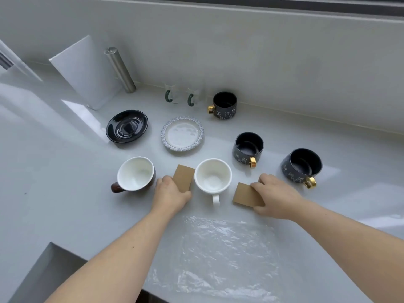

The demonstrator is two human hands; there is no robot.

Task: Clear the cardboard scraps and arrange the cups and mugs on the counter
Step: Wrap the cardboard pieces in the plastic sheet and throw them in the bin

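A pale grey counter [65, 171] fills the view, backed by a low wall of the same colour. Near the front edge lies a crumpled sheet of clear plastic [220, 259]. A white board [85, 71] leans against the wall at the back left, with a steel cylinder [120, 69] just beside it.

Two bare forearms reach in from the bottom. The left hand [171, 192] pinches a brown cardboard scrap [183, 176] that sits between a white-lined brown mug [135, 174] and a white cup [213, 177]. The right hand [276, 196] grips a second cardboard scrap [247, 195], fingers curled over its right side, just right of the white cup's handle.

Behind these sit a black saucer [127, 126] and, to its right, a white saucer with a speckled blue rim [182, 133].

Three dark mugs with gold handles and cat drawings stand on the right: one at the back near the wall [224, 105], one in the middle [248, 149], one farthest right [301, 166].

Two small clear glasses with green handles [172, 94] [194, 97] stand side by side at the back.
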